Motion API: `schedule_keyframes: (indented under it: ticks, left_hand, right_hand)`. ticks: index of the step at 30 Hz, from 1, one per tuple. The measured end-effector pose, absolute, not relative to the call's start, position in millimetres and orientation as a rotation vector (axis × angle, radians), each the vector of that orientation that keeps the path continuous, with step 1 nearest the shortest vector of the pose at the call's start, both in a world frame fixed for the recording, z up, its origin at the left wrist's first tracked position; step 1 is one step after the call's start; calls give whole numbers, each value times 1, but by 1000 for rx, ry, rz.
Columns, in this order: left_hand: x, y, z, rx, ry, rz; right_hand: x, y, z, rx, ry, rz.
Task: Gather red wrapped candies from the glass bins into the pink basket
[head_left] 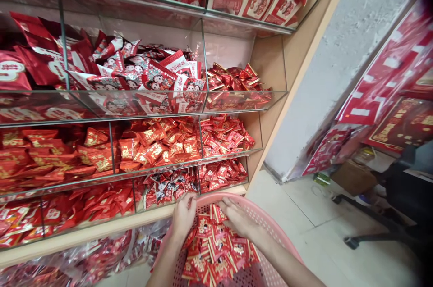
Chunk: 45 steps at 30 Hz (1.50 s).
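A pink perforated plastic basket (280, 237) stands below the shelves, with many small red candy packets (216, 251) piled in it. My left hand (183, 215) is at the basket's far left rim, its fingers curled over the edge. Inside the far right part of the basket, my right hand (238, 218) lies against the upper packets with its fingers stretched out. Its fingertips touch a red packet (217, 213) near the far rim.
Glass-divided shelves (158, 170) full of red packets rise in front of me. Below them lie clear plastic bags (98, 255) of red goods. To the right are a grey wall (324, 61), a tiled floor (324, 242), a cardboard box (355, 176) and a black wheeled chair (406, 197).
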<state>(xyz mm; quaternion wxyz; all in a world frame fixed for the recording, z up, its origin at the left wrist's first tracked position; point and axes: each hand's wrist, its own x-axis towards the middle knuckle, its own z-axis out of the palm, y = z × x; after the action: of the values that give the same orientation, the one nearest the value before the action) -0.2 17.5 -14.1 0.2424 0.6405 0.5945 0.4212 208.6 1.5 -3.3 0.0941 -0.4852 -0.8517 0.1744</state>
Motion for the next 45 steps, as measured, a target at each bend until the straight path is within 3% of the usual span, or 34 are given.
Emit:
schedule_keyframes:
  ticks: [9, 20, 33, 45]
  left_hand:
    - [-2, 18, -18, 1789, 1647, 1137]
    - [-2, 20, -21, 1795, 1631, 1133]
    - [-2, 18, -19, 1786, 1629, 1122]
    - [-1, 18, -19, 1762, 1619, 1171]
  right_hand:
    - [187, 9, -2, -1493, -2710, 312]
    - [214, -8, 3, -1437, -2496, 495]
    - [202, -26, -19, -1503, -2634, 295]
    - [211, -24, -21, -1471, -2594, 347]
